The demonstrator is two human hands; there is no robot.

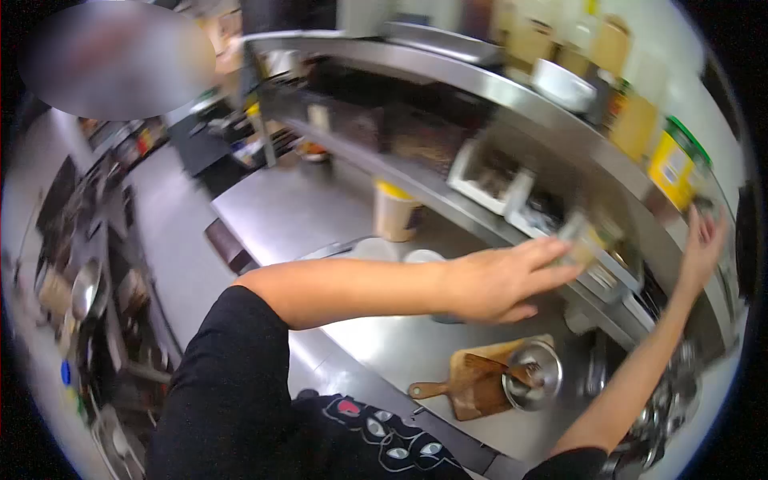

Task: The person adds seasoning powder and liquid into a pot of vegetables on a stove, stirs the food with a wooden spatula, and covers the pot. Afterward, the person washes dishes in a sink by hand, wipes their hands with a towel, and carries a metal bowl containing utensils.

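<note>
My left hand point(512, 282) is stretched out over the counter with its fingers extended and holds nothing. It is in front of the lower shelf, close to the white bins point(490, 178). Raised at the far right, my right hand point(706, 246) has its fingers curled up around something small and dark that I cannot make out. Just above it on the upper shelf stands a yellow container with a green lid point(676, 162). Below, a wooden cutting board point(472, 396) lies on the counter, and a metal bowl point(550, 376) with a wooden spatula point(492, 366) rests on it.
A steel counter point(360, 340) runs beneath a two-level metal shelf point(448, 68). A white tub with a yellow lid point(395, 212) stands at the back. A white bowl point(563, 86) sits on the upper shelf. Several metal vessels crowd the lower right. A person is at the upper left.
</note>
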